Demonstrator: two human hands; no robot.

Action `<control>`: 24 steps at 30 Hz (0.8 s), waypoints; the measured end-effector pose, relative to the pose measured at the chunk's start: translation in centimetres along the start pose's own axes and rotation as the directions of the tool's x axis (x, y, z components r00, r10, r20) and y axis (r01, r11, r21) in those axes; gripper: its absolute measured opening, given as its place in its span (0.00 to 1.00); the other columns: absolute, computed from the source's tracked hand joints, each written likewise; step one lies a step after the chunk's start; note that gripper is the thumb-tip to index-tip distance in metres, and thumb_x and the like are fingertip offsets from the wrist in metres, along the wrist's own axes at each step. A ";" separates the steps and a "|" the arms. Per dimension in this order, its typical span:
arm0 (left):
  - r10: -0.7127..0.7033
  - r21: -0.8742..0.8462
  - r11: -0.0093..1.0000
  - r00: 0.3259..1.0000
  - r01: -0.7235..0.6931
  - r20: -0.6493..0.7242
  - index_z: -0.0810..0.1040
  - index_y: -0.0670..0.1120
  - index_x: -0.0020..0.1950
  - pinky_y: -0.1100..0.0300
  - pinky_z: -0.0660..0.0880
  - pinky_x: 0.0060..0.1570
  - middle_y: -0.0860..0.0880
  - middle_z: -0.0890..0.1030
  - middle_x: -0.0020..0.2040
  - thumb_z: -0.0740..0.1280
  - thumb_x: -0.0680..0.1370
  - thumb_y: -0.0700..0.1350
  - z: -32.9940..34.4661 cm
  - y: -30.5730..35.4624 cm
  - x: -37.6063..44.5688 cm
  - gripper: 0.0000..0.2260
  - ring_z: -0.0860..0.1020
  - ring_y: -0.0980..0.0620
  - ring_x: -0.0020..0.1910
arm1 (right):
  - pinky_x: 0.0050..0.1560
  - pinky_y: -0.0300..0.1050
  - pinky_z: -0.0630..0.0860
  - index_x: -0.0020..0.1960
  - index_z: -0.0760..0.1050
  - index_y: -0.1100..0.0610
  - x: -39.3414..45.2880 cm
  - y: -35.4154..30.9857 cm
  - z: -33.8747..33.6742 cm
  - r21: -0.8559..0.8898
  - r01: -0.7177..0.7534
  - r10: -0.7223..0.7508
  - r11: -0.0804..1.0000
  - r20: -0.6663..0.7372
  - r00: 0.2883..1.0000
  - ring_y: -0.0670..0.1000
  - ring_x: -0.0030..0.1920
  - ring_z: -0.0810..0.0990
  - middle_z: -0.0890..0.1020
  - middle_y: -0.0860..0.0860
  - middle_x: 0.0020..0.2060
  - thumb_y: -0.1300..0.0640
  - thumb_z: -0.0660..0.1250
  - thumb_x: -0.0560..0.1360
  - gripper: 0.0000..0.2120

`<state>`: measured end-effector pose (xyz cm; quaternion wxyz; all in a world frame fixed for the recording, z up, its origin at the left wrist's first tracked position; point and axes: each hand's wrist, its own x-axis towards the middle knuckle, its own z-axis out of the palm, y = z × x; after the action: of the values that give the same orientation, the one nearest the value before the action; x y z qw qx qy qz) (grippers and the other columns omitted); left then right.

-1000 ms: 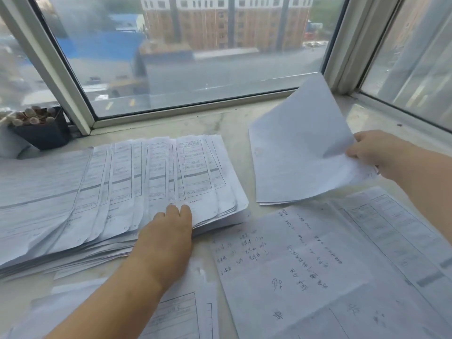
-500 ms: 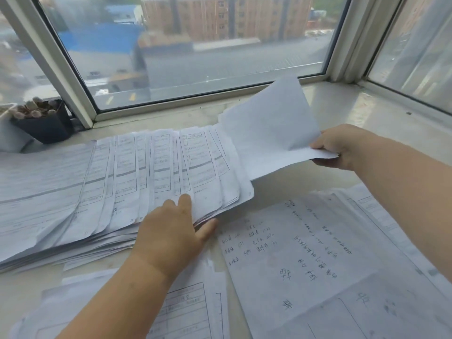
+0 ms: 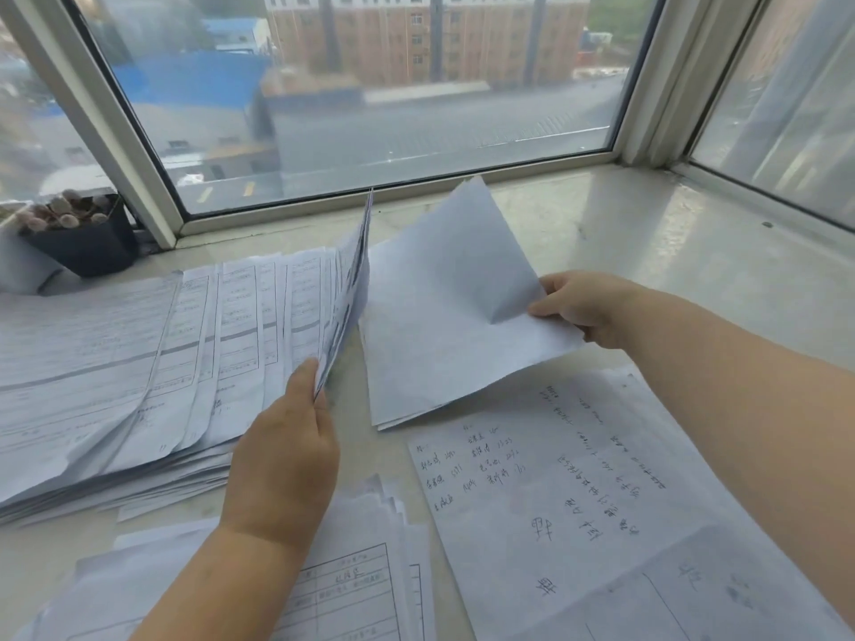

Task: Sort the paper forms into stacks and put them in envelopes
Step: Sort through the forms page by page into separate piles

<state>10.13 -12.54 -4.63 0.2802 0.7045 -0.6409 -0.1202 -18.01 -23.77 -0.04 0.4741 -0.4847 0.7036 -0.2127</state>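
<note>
Left hand pinches lifted forms mid-frame; right hand grips blank sheets just right, edges nearly touching.

white forms, seemingly black-ruled tables

I'm looking down at a pale stone sill that fills the lower frame, lit by soft daylight with a brighter patch toward the right. Across the top runs a window in a white frame, with a second pane angling off at the upper right. Through the glass I see a brick building, a blue roof and a grey road, and at the left edge sits a dark pot of small cacti.
</note>
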 end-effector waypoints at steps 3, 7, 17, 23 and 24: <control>0.031 0.032 0.999 1.000 -0.031 0.004 0.61 0.50 0.76 0.55 0.66 0.47 0.43 0.79 0.58 0.52 0.83 0.47 0.2 0.1 0.2 0.21 0.76 0.41 0.55 | 0.41 0.43 0.78 0.51 0.78 0.52 0.9 0.0 2.9 0.037 0.031 -0.034 0.999 0.071 0.997 0.54 0.47 0.81 0.82 0.52 0.47 0.66 0.61 0.79 0.12; 0.224 0.175 0.955 0.970 -0.238 0.093 0.53 0.62 0.76 0.51 0.75 0.43 0.47 0.73 0.64 0.55 0.81 0.49 0.2 0.6 0.2 0.24 0.79 0.43 0.47 | 0.39 0.42 0.78 0.55 0.78 0.56 1.4 0.1 4.9 0.092 0.043 -0.055 0.995 0.124 0.991 0.55 0.46 0.81 0.83 0.54 0.48 0.66 0.61 0.80 0.10; 0.057 0.433 0.842 0.850 -0.323 0.523 0.60 0.59 0.72 0.55 0.71 0.57 0.50 0.66 0.67 0.48 0.79 0.65 -0.1 1.7 2.0 0.23 0.70 0.47 0.61 | 0.37 0.41 0.78 0.53 0.76 0.60 -5.0 0.8 1.4 0.223 0.276 -0.172 0.935 -0.396 0.902 0.50 0.34 0.78 0.81 0.54 0.39 0.65 0.59 0.79 0.08; 0.258 0.228 0.905 0.890 -0.360 0.377 0.53 0.52 0.78 0.59 0.52 0.73 0.50 0.54 0.78 0.51 0.82 0.58 -4.6 3.0 -3.3 0.26 0.51 0.52 0.77 | 0.33 0.39 0.76 0.49 0.78 0.59 -20.6 4.9 7.0 0.255 0.190 -0.197 0.948 0.002 0.980 0.48 0.32 0.78 0.83 0.52 0.34 0.64 0.64 0.78 0.05; 0.288 0.185 0.910 0.888 -0.370 0.360 0.54 0.52 0.77 0.61 0.52 0.72 0.51 0.55 0.78 0.52 0.82 0.58 -5.5 2.6 -5.2 0.25 0.52 0.54 0.76 | 0.33 0.39 0.75 0.48 0.79 0.58 -23.0 6.0 8.4 0.206 0.178 -0.197 0.962 0.074 0.978 0.48 0.31 0.78 0.83 0.51 0.33 0.64 0.65 0.77 0.04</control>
<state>10.10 -6.26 0.24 0.0970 0.5846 -0.7988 -0.1037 -11.71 0.55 2.15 0.5301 -0.5089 0.6069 -0.3029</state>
